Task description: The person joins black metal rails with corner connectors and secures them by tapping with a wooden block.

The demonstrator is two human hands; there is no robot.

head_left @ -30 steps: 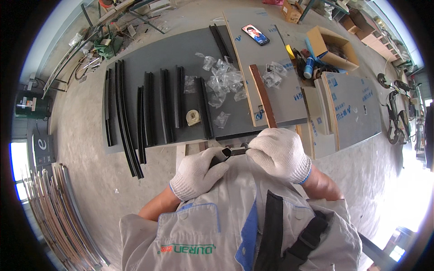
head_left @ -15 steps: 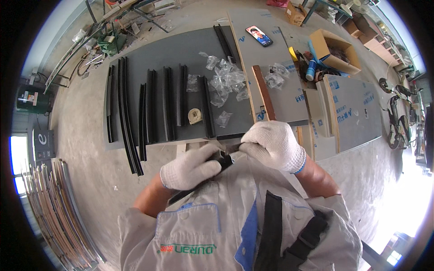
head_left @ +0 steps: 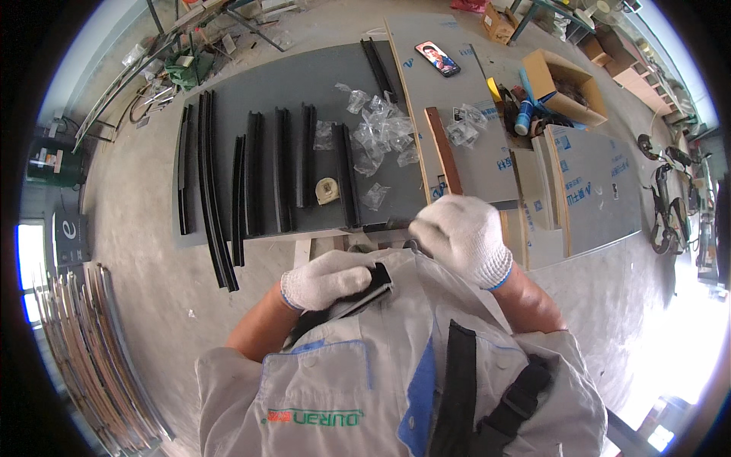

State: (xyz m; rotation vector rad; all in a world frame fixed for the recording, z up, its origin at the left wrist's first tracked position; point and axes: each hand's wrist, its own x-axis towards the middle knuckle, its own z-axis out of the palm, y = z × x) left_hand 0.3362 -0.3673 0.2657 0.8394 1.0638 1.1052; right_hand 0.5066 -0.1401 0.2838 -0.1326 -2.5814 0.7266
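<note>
Left hand (head_left: 329, 279) curled; right hand (head_left: 466, 238) farther forward, fingers (head_left: 429, 227) blurred, perhaps bent.

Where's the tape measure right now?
Head view, left of centre: the tape measure lies on the dark grey panel near its front edge, between two black profiles, beyond the gloved left hand.
</note>
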